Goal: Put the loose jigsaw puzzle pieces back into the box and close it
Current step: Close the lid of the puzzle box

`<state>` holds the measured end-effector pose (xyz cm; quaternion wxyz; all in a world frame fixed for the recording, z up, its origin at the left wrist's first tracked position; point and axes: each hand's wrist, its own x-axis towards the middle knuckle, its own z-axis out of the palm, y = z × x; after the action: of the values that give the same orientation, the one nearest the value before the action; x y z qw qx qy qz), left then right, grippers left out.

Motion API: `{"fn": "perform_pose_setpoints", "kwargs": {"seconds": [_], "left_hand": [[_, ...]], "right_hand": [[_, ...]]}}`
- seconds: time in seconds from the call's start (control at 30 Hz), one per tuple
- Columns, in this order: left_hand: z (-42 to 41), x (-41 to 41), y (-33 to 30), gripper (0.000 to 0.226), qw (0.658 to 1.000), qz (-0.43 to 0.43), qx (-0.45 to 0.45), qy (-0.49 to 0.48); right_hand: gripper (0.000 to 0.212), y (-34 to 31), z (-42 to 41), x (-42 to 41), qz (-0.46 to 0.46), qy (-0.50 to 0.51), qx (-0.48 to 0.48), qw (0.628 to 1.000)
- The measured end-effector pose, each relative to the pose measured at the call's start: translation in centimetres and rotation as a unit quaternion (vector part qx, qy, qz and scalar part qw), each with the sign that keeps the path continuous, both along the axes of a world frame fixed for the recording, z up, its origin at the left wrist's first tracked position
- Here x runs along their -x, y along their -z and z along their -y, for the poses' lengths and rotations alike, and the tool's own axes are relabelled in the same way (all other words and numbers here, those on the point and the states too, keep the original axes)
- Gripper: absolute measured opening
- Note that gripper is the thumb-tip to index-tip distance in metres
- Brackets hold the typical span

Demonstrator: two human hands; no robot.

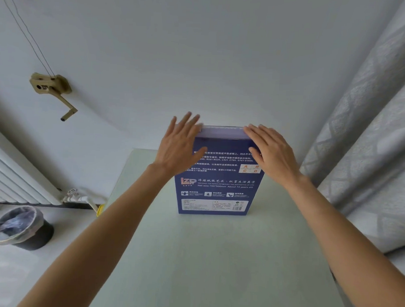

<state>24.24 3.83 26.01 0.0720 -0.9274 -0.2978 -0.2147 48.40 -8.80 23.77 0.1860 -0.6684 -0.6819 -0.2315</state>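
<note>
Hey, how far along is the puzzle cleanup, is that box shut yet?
Done, it seems: no loose pieces show on the table. In hand: the blue box stands upright, with the left hand and right hand flat on its top corners, at the top flap. Left: whether that flap is fully tucked can't be told, so maybe a final press.

I see a pale table [216, 257] running toward a white wall [200, 61]. Tan hand-crank bracket [51, 87] on that wall upper left, thin cords [24, 32] rising from it. White radiator [17, 181] at left, lined dark bin [20, 226] on the floor below. Grey patterned curtain [369, 136] at right.
</note>
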Motion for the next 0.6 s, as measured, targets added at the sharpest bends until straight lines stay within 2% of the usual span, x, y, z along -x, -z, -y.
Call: {"fn": "perform_pose_setpoints", "kwargs": {"seconds": [0.07, 0.23, 0.47, 0.6], "left_hand": [[0.6, -1.7, 0.1, 0.066, 0.999, -0.04, 0.012, 0.02], [0.4, -2.5, 0.9, 0.055, 0.998, -0.047, 0.043, 0.016], [0.6, -2.9, 1.1, 0.04, 0.999, 0.025, 0.042, 0.014], [0.4, -2.7, 1.6, 0.038, 0.999, 0.042, 0.026, 0.022]], "right_hand": [[0.051, 0.1, 0.0, -0.1, 0.0, 0.002, -0.008, 1.0], [0.044, 0.6, -0.2, 0.4, -0.013, 0.003, -0.025, 1.0], [0.043, -0.4, -0.2, 1.0, -0.028, 0.023, -0.041, 0.999], [0.032, -1.1, 0.4, 0.2, -0.068, 0.019, -0.054, 0.996]]}}
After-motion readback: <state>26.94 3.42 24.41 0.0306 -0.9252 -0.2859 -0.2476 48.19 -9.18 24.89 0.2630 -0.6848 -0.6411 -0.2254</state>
